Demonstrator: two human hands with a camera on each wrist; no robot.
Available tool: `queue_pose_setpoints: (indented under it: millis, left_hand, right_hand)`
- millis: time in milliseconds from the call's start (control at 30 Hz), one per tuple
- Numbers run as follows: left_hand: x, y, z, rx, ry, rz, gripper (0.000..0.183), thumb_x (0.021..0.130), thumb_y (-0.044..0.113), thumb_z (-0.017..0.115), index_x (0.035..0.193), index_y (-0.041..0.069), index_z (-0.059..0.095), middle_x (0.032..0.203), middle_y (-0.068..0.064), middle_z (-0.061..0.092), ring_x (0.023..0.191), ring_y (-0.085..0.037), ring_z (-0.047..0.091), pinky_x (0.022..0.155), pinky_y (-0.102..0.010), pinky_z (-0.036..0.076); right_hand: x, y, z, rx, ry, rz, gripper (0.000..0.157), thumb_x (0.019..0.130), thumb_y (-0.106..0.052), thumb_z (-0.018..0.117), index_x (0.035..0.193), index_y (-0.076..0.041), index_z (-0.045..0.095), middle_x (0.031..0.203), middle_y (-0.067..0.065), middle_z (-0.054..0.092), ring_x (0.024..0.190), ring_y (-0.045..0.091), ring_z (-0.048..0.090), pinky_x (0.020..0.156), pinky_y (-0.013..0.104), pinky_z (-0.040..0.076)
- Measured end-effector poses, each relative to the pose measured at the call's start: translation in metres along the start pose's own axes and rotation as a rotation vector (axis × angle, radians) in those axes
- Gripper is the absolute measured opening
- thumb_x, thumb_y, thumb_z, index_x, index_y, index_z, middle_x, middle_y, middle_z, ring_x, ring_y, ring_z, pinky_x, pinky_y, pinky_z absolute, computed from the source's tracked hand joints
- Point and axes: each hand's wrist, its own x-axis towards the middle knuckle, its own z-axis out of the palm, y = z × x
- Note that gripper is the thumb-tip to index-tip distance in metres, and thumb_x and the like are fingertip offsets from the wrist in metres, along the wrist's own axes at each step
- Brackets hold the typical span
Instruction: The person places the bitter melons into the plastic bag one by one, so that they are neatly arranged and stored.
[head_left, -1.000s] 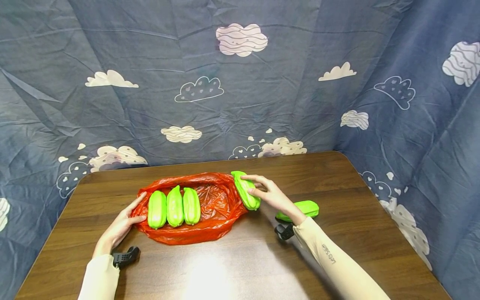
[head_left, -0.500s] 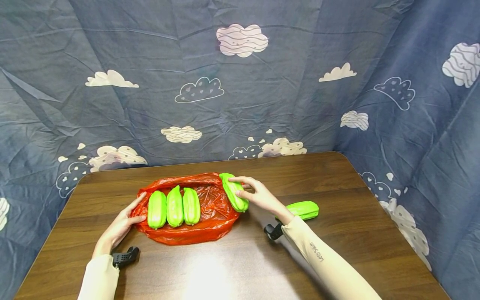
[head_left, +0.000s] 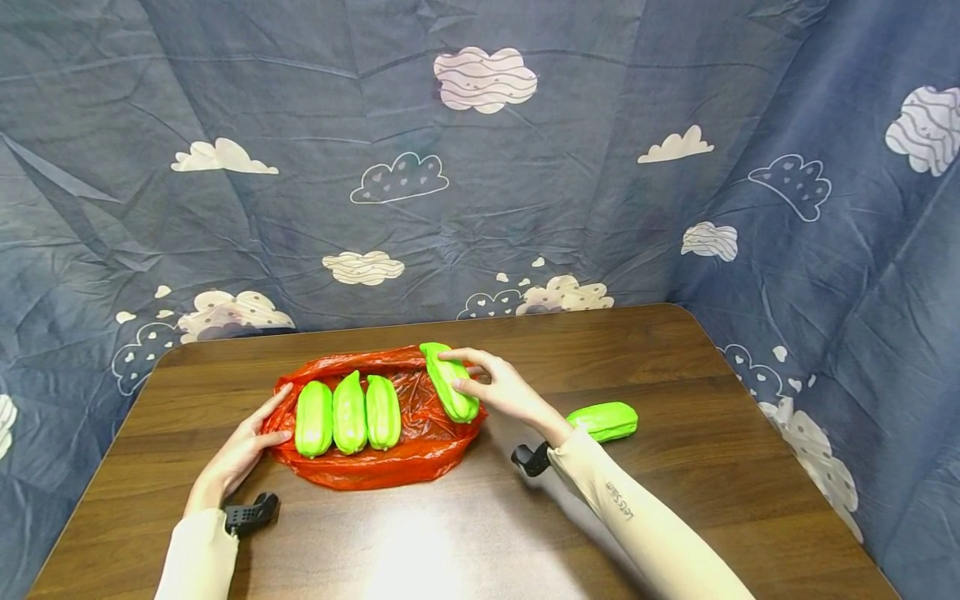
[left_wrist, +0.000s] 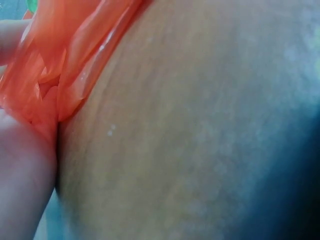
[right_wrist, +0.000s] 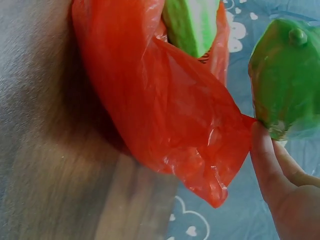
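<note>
My right hand [head_left: 504, 387] grips a bright green, ridged, papaya-shaped fruit [head_left: 450, 387] from above, over the right end of a thin red plastic bag [head_left: 375, 475]. In the right wrist view this green fruit [right_wrist: 287, 80] shows a nub at its end, and the bag's edge [right_wrist: 235, 145] reaches my fingertips. My left hand [head_left: 236, 454] holds the bag's left end, thumb and fingers spread; in the left wrist view the red film [left_wrist: 65, 65] gathers around them. Inside the bag, three similar green fruits [head_left: 350, 414] stand in a row side by side.
Another green fruit [head_left: 611, 421] lies on the brown wooden table [head_left: 720, 467], right of the bag and behind my right wrist. A dark blue cloud-printed curtain [head_left: 480, 192] hangs behind the table and on its right. Each wrist carries a black camera mount [head_left: 253, 514].
My right hand has moved left with the green fruit, from beyond the bag's right edge to over its right end. The left hand and the three fruits in the bag have stayed put.
</note>
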Motion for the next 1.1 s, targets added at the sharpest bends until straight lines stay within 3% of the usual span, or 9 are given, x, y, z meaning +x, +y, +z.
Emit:
queue_pose_setpoints:
  millis: [67, 167, 367, 567, 767, 933, 1000, 1100]
  left_hand:
    - [0.0, 0.0, 0.0, 0.001, -0.001, 0.001, 0.074, 0.093, -0.001, 0.051, 0.154, 0.012, 0.012, 0.154, -0.026, -0.009, 0.132, -0.002, 0.021, 0.094, -0.008, 0.029]
    - [0.0, 0.001, 0.0, 0.003, 0.001, 0.001, 0.073, 0.093, -0.001, 0.051, 0.154, 0.012, 0.012, 0.154, -0.026, -0.008, 0.132, -0.003, 0.021, 0.094, -0.008, 0.03]
    - [0.001, -0.001, 0.0, -0.016, -0.009, 0.028, 0.073, 0.093, -0.004, 0.05, 0.154, 0.01, 0.013, 0.153, -0.029, -0.007, 0.116, 0.016, 0.033, 0.094, -0.009, 0.03]
    - [0.0, -0.001, -0.001, -0.013, -0.005, 0.011, 0.074, 0.093, -0.003, 0.051, 0.154, 0.011, 0.012, 0.154, -0.027, -0.009, 0.118, 0.014, 0.031, 0.094, -0.008, 0.03]
    - [0.001, -0.001, 0.0, -0.022, -0.006, 0.013, 0.074, 0.092, -0.003, 0.051, 0.154, 0.012, 0.012, 0.153, -0.028, -0.009, 0.115, 0.016, 0.033, 0.093, -0.008, 0.03]
    - [0.001, -0.001, 0.0, -0.018, -0.002, 0.019, 0.075, 0.092, -0.004, 0.051, 0.154, 0.011, 0.012, 0.153, -0.029, -0.007, 0.114, 0.017, 0.034, 0.093, -0.008, 0.031]
    - [0.001, 0.0, 0.0, -0.014, 0.0, 0.014, 0.074, 0.092, -0.003, 0.052, 0.154, 0.011, 0.012, 0.153, -0.029, -0.007, 0.118, 0.014, 0.032, 0.093, -0.008, 0.03]
    - [0.0, 0.0, 0.0, -0.007, 0.001, 0.002, 0.075, 0.093, -0.002, 0.052, 0.154, 0.011, 0.012, 0.154, -0.027, -0.008, 0.132, -0.001, 0.023, 0.093, -0.008, 0.03]
  right_hand:
    - [0.001, -0.004, 0.001, -0.002, 0.01, -0.008, 0.039, 0.09, 0.001, 0.058, 0.128, 0.008, 0.054, 0.132, 0.024, 0.052, 0.107, 0.042, 0.056, 0.091, 0.048, 0.044]
    - [0.001, -0.009, 0.001, -0.005, 0.032, -0.009, 0.039, 0.09, 0.001, 0.059, 0.128, 0.008, 0.054, 0.131, 0.024, 0.053, 0.105, 0.041, 0.057, 0.089, 0.047, 0.045]
    - [0.009, 0.02, 0.003, 0.018, 0.063, 0.003, 0.041, 0.091, -0.01, 0.061, 0.132, -0.004, 0.056, 0.13, 0.014, 0.056, 0.106, 0.033, 0.058, 0.088, 0.045, 0.047]
    - [0.012, 0.026, 0.011, 0.012, 0.04, -0.044, 0.041, 0.09, -0.011, 0.062, 0.131, -0.005, 0.057, 0.132, 0.011, 0.055, 0.107, 0.029, 0.057, 0.09, 0.043, 0.045]
    - [0.017, 0.039, 0.026, 0.043, 0.013, -0.101, 0.039, 0.09, -0.004, 0.061, 0.128, 0.003, 0.056, 0.13, 0.018, 0.055, 0.108, 0.033, 0.055, 0.091, 0.043, 0.045]
    - [0.02, 0.049, 0.036, 0.081, 0.003, -0.07, 0.04, 0.091, -0.004, 0.06, 0.13, 0.004, 0.054, 0.132, 0.019, 0.053, 0.105, 0.035, 0.057, 0.089, 0.042, 0.046]
    - [0.022, 0.052, 0.039, 0.083, 0.0, -0.057, 0.041, 0.091, -0.004, 0.06, 0.13, 0.004, 0.054, 0.133, 0.019, 0.053, 0.106, 0.034, 0.056, 0.089, 0.041, 0.046]
    - [0.023, 0.056, 0.044, 0.078, 0.0, -0.047, 0.041, 0.091, -0.005, 0.061, 0.13, 0.003, 0.054, 0.133, 0.017, 0.053, 0.11, 0.031, 0.054, 0.091, 0.04, 0.045]
